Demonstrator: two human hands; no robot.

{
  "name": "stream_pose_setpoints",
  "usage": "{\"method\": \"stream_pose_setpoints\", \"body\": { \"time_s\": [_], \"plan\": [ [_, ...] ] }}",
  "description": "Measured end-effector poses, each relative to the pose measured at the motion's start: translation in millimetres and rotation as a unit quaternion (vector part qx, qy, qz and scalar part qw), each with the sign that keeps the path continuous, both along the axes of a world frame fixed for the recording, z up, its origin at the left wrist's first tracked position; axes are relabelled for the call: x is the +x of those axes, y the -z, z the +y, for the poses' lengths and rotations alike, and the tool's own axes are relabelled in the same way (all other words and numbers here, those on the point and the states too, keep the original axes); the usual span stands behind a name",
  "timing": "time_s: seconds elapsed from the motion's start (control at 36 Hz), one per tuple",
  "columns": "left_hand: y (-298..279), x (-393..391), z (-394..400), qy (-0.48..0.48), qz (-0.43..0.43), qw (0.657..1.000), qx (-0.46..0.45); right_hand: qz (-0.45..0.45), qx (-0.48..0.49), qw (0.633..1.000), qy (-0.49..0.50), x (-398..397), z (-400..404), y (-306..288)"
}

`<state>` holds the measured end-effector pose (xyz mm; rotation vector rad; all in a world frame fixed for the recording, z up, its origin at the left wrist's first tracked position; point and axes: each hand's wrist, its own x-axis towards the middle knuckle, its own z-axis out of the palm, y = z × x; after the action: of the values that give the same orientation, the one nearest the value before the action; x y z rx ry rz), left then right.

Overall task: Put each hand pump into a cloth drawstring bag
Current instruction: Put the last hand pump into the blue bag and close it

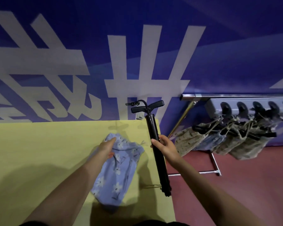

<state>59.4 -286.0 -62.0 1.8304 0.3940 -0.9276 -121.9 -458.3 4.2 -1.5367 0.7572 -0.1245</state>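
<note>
A blue cloth drawstring bag (116,173) with white flowers lies on the yellow table (39,152), its mouth toward the far side. My left hand (107,148) pinches the bag's upper edge near the mouth. My right hand (164,146) grips the barrel of a black hand pump (155,136), held upright over the table's right edge. The pump's T-handle and hose are at the top, and its foot hangs low near the table's right edge.
To the right, a metal rack (235,97) on the red floor carries several filled cloth bags (227,141) hung on black hooks. A blue wall with large white characters (145,70) stands right behind the table.
</note>
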Motion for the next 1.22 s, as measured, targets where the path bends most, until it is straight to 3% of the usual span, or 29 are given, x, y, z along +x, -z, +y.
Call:
{"method": "stream_pose_setpoints", "body": {
  "time_s": [0.11, 0.28, 0.36, 0.5, 0.58, 0.64, 0.86, 0.97, 1.08, 1.22],
  "plan": [
    [18.7, 1.8, -6.1, -0.011, -0.071, 0.997, 0.037, 0.019, -0.006, 1.0, 0.007, 2.2, -10.7, 3.1],
    [51.0, 19.7, -3.6, 0.094, -0.041, 0.981, 0.164, 0.031, -0.011, 0.999, 0.005, 7.5, -14.2, 0.4],
    [55.4, 21.8, -2.1, 0.085, -0.06, 0.985, 0.138, 0.057, -0.063, 0.996, -0.012, 10.1, -14.1, 3.0],
    [105.2, 44.1, 21.9, -0.016, -0.029, 0.999, 0.021, 0.038, -0.101, 0.994, 0.003, 19.1, -8.1, -6.9],
    [47.3, 27.4, 38.6, -0.052, -0.027, 0.998, -0.015, 0.01, -0.124, 0.992, 0.003, 27.7, -0.1, -14.9],
    [21.1, 18.0, 50.1, -0.045, -0.048, 0.998, 0.01, -0.005, -0.128, 0.992, -0.006, 33.1, 5.5, -22.4],
    [-5.3, 10.0, 105.1, -0.03, -0.136, 0.984, 0.111, -0.081, -0.073, 0.994, 0.011, 49.7, 44.7, -42.4],
    [-21.9, -2.9, 131.3, -0.05, -0.082, 0.993, 0.064, -0.093, -0.04, 0.995, 0.003, 57.0, 70.8, -50.8],
    [-40.6, -25.2, 148.2, -0.046, 0.028, 0.995, -0.079, -0.102, -0.023, 0.994, -0.02, 68.1, 91.1, -57.3],
    [-54.1, -33.8, 150.8, -0.093, 0.039, 0.978, -0.18, -0.1, -0.022, 0.994, -0.047, 80.3, 111.5, -58.2]
  ]
}}
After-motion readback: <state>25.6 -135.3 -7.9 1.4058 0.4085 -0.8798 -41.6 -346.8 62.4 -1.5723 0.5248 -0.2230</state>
